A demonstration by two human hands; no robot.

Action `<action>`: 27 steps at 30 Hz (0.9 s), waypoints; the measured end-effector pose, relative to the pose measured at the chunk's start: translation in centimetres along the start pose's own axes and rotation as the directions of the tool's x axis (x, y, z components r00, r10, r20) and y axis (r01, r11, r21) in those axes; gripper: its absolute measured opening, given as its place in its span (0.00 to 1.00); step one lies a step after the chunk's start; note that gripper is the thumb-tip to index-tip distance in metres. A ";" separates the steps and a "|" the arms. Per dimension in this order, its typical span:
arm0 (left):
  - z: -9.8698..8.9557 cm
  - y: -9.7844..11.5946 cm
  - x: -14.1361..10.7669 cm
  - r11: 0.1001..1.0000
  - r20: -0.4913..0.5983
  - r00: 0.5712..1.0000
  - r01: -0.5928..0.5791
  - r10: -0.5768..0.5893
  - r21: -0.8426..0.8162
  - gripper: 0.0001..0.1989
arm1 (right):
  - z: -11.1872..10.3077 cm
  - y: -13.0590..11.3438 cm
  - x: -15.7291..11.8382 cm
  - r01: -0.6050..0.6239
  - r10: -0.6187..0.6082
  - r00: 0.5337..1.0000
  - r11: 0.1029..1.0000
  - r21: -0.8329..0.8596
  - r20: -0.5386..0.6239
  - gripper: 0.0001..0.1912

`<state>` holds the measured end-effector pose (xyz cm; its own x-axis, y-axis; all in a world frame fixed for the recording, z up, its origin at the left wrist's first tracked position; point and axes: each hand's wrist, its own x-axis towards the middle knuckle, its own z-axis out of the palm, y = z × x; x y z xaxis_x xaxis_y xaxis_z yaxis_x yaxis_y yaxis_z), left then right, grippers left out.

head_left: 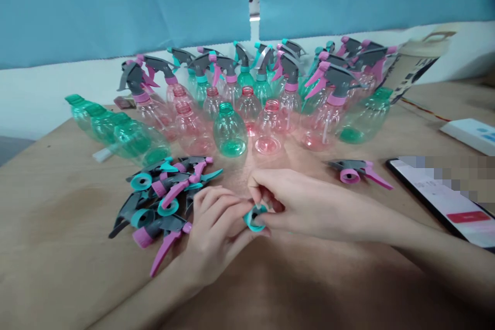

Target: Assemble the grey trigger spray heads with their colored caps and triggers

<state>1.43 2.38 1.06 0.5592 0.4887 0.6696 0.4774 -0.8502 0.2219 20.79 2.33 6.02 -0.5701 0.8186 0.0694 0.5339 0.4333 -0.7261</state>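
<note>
Head view: my left hand (pixel 216 224) has its grip closed around a spray head with a teal collar (pixel 251 226), low in front of me and off the tabletop (pixel 69 227). Its fingers wrap the body, which probably steadies it, and the collar's open mouth faces up toward me, so I can see into it. My right hand (pixel 297 201) comes in from the other side, thumb and forefinger drawn close together at that mouth; whether they pinch the rim or some small part, I cannot tell. Holding it between both hands seems to let one side brace while the other does fine fingerwork.

Beside my left hand lies a pile of loose spray heads (pixel 158 187), pink and teal collars mixed, within easy reach. A lone pink-collared spray head (pixel 350 176) lies apart, beyond my right forearm and near the phone (pixel 433 201). Ahead, an open green bottle (pixel 230 136) and open pink bottles (pixel 193 134) stand upright, mouths up and easy to get at. Most of the bottles with sprayers on (pixel 315 136) stand farther back, which I think keeps the two kinds roughly sorted.
</note>
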 end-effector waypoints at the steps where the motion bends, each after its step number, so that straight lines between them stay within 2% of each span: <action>1: -0.2 -0.1 0.1 0.999 -0.002 1.000 -0.028 0.028 0.020 0.10 | 0.1 0.0 0.1 0.016 -0.016 0.999 1.000 0.006 -0.038 0.06; 5: -0.5 -0.5 0.1 0.993 0.025 0.994 -0.105 0.104 0.044 0.07 | 0.6 0.0 0.2 0.132 -0.130 0.988 0.991 0.017 -0.081 0.09; 9: -0.5 -0.6 0.0 0.994 0.074 0.991 -0.111 0.110 0.001 0.07 | 1.1 0.2 0.2 0.155 -0.151 0.986 0.987 0.051 -0.077 0.10; 17: -0.7 -0.7 0.1 0.999 0.077 0.996 -0.041 0.043 -0.026 0.03 | 1.4 -0.4 0.3 0.188 -0.180 0.977 0.980 0.059 -0.116 0.12; 27: 0.0 -1.0 0.2 0.999 0.092 0.996 0.018 -0.020 0.029 0.03 | 2.1 0.5 0.6 0.186 -0.188 0.971 0.982 -0.030 -0.146 0.13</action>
<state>1.03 3.27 0.98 0.6096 0.5218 0.5968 0.5069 -0.8354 0.2127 19.36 2.26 4.26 -0.5627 0.7687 0.3040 0.4374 0.5889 -0.6796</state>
